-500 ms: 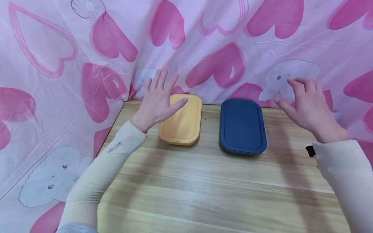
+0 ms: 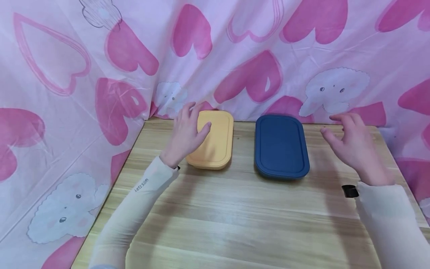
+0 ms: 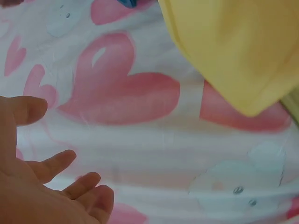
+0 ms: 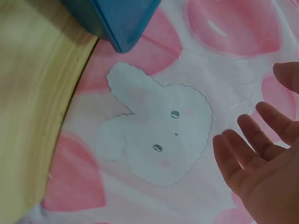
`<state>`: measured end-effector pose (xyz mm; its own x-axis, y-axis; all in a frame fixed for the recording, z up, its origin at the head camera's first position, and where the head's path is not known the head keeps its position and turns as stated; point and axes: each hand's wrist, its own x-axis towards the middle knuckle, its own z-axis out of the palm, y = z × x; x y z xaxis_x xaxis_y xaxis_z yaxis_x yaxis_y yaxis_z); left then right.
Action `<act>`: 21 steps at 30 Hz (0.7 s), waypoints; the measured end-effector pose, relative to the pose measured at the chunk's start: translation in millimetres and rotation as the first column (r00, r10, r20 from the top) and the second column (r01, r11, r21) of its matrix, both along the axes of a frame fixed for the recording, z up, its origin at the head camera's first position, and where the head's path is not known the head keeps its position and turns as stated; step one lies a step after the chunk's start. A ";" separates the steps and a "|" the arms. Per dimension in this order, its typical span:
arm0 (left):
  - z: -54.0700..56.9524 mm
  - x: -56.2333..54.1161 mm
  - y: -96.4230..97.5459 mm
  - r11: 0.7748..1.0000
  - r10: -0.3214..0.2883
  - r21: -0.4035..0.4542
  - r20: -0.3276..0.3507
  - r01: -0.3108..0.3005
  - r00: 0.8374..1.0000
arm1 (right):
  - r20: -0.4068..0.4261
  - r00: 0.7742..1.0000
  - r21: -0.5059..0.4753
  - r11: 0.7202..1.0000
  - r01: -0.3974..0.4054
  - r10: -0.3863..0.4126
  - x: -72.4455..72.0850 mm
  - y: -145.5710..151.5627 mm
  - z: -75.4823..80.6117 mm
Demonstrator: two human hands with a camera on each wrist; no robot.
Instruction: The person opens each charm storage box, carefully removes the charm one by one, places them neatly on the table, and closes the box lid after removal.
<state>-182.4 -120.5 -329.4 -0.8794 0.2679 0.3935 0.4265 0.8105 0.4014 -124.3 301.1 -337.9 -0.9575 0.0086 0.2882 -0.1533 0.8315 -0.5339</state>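
Observation:
Two rounded rectangular containers with lids rest side by side near the table's back edge: a yellow one [image 2: 216, 140] on the left and a dark blue one [image 2: 281, 145] on the right. Over the yellow container's left side hovers my left hand [image 2: 184, 136], fingers relaxed and thumb spread, holding nothing; it covers part of the lid in the head view. In the left wrist view the yellow container [image 3: 233, 42] appears apart from the fingers. My right hand [image 2: 356, 147], loosely bent and holding nothing, hangs to the right of the blue container, whose corner [image 4: 124, 21] shows in the right wrist view.
The wooden table [image 2: 218, 220] stretches toward the front. A pink cloth [image 2: 248, 48] printed with hearts and white animal faces hangs along the back and sides. A gap separates the two containers. Dark wrist bands [image 2: 350, 191] show at the sleeves.
Both hands have moved down in the head view, the left one also slightly to the right. More of the table's right edge shows. Both containers stay in place.

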 end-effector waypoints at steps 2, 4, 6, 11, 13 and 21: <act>-4.2 1.4 2.0 0.999 -0.003 0.047 -0.003 0.003 1.000 | 0.014 1.000 -0.019 1.000 0.017 -0.017 3.5 -1.4 -5.3; -8.7 2.4 4.0 0.995 -0.013 0.103 -0.010 0.014 1.000 | 0.048 0.998 -0.044 0.998 0.041 -0.039 7.1 -2.8 -10.7; -13.5 3.7 6.2 0.987 -0.025 0.156 -0.014 0.027 1.000 | 0.075 0.996 -0.071 0.995 0.063 -0.058 10.8 -4.6 -16.9; -24.3 9.9 13.5 0.964 -0.070 0.260 0.026 0.061 0.997 | 0.040 0.994 -0.132 0.986 0.102 -0.098 18.2 -9.2 -33.6; -28.6 13.3 17.7 0.952 -0.089 0.300 0.067 0.065 0.994 | 0.020 0.993 -0.154 0.981 0.116 -0.114 20.7 -10.6 -39.7; -55.9 25.2 41.0 0.901 -0.182 0.428 0.224 0.071 0.957 | 0.075 0.987 -0.204 0.967 0.153 -0.141 28.4 -13.2 -61.4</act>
